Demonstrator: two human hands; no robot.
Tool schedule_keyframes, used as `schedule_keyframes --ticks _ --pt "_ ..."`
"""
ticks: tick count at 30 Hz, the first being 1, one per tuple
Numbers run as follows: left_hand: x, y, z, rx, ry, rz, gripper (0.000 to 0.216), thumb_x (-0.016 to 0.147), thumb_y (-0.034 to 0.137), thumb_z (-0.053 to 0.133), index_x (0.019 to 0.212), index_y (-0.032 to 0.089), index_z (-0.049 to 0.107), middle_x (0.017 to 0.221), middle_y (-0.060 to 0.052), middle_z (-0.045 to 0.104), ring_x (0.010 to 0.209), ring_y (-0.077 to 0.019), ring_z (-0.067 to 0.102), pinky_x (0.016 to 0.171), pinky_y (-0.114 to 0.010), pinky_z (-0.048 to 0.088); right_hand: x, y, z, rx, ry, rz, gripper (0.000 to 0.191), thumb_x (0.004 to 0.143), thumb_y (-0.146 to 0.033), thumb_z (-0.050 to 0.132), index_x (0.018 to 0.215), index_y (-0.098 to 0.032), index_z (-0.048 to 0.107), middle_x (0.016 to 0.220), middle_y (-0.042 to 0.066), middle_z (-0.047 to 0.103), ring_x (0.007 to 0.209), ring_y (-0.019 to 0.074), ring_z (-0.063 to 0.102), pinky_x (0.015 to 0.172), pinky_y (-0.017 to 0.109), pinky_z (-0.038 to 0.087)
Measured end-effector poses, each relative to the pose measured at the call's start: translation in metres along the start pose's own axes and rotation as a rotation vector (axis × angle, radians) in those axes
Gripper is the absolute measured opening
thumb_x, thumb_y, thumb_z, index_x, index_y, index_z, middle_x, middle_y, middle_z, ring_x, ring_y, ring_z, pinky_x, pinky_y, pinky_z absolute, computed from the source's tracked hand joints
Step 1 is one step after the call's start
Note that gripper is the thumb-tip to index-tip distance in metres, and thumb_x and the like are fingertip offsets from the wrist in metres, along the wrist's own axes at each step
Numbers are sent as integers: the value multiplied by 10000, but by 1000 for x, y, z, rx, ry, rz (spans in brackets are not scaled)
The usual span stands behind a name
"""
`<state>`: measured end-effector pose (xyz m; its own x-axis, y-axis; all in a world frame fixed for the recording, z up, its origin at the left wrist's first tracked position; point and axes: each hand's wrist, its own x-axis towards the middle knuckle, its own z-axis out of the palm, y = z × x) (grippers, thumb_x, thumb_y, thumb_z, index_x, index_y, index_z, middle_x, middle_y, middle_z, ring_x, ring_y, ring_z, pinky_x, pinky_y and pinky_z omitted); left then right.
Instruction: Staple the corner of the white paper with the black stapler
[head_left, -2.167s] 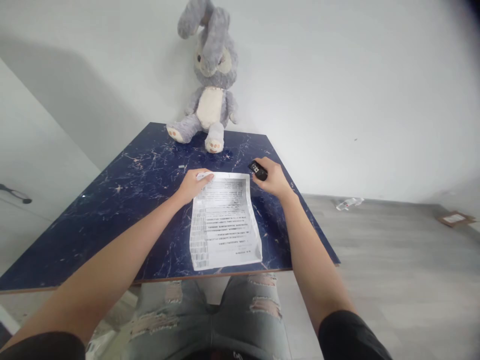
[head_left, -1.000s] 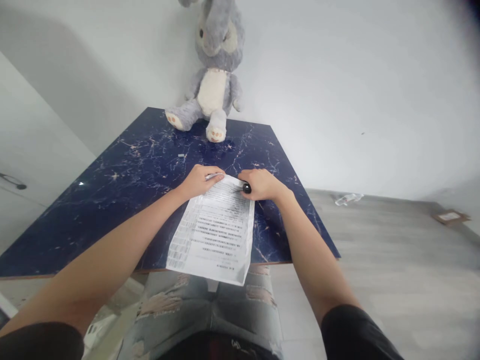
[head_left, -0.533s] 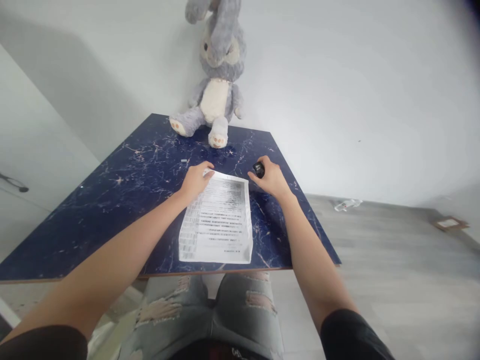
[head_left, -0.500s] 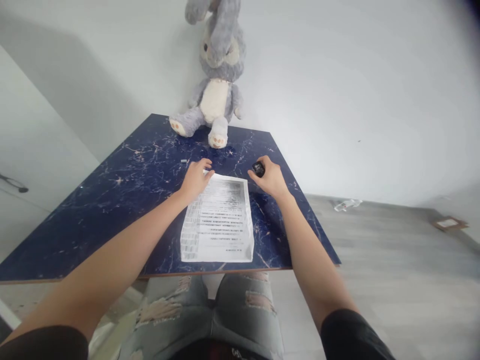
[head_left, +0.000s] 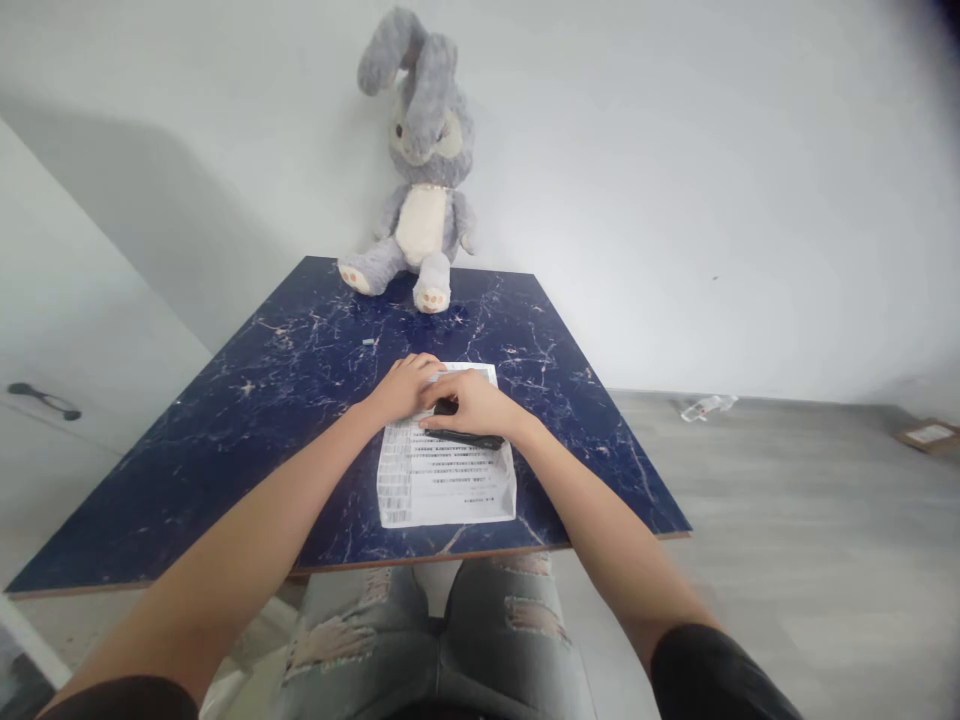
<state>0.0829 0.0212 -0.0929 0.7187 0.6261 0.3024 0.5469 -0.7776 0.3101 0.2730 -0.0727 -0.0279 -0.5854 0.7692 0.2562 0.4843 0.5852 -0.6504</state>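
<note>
Where under right hand [head_left: 480, 403], stapler [head_left: 469, 438] out of sight

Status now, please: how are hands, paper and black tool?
Left hand at paper, upper left. Right hand holding black tool over paper. Plush rabbit behind, out of the way.
</note>
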Motion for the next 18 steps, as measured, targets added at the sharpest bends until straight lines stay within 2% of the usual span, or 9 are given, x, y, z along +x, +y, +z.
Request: schedule_keyframes --ticks 3,5,7,9,14,18 --pt "2 -8 1 -59 12 7 331 971 356 553 1255 248 684 1349 -103 641 1231 -298 575 1065 -489 425 -9 10 -22 44 -86 -21 476 811 -469 849 1184 -193 744 1090 76 744 914 199 638 857 322 510" --pt "4 -15 3 -135 27 24 320 975 364 541 1223 230 695 1324 -107 658 1240 -288 586 1098 -486 422 -18 23 -41 113 -234 -7 610 800 -488 861 1295 -181 680 1119 83 727 898 185 630 815 302 519" --pt "4 -21 4 -224 49 31 311 966 354 545 1196 216 703 1305 -110 674 1248 -276 598 1127 -472 421 -26 38 -55 232 -441 12 611 847 -497 823 1324 -153 657 1098 92 725 874 174 640 782 286 528" --pt "5 -23 4 -313 81 4 308 971 357 527 1168 212 714 1288 -107 692 1237 -266 618 1134 -456 430 -32 51 -61 366 -572 31 609 868 -506 802 1323 -129 656 1096 106 726 901 182 662 789 282 539" --pt "3 -16 -5 -571 207 -145 390 984 491 538 1109 193 755 1262 -115 733 1228 -283 647 1143 -456 428 -33 65 -53 544 -629 84 688 784 -503 880 1314 -126 655 1092 110 735 915 190 689 802 283 563" --pt "4 -10 -10 -989 272 -238 586 995 652 462 1067 164 779 1249 -149 746 1227 -297 664 1124 -464 455 -32 64 -49 497 -599 38 652 824 -479 851 1345 -147 644 1130 108 729 938 191 693 805 281 568"
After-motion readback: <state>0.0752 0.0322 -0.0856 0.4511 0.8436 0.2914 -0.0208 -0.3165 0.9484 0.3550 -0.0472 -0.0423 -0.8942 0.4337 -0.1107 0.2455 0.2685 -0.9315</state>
